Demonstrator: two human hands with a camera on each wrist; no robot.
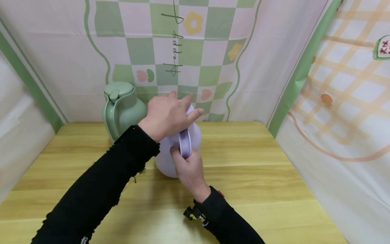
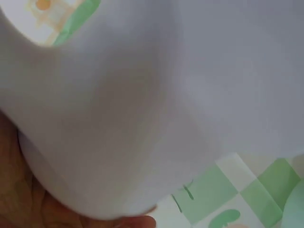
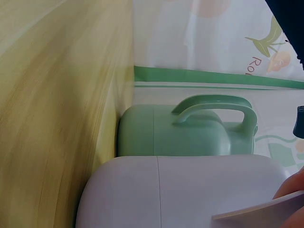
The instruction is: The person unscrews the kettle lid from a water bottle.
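A lavender thermos jug [image 1: 167, 159] stands upright at the middle of the table's far part. My right hand [image 1: 192, 170] grips the lower part of its handle [image 1: 185, 144]. Over the jug's top lies my left hand [image 1: 168, 115], palm down, with the fingers spread and the thumb stretched out to the right. The hand hides most of the lid. In the left wrist view the jug's pale surface [image 2: 161, 95] fills the picture, with fingers along its lower edge. To the left stands a green thermos jug [image 1: 129, 112] of similar shape, its lid on.
The wood-grain table [image 1: 250, 189] ends at the back against a hanging cloth [image 1: 195, 51] with green checks and flowers. More cloth with an orange plaid print [image 1: 344, 88] hangs on the right. The green jug is close beside my left wrist.
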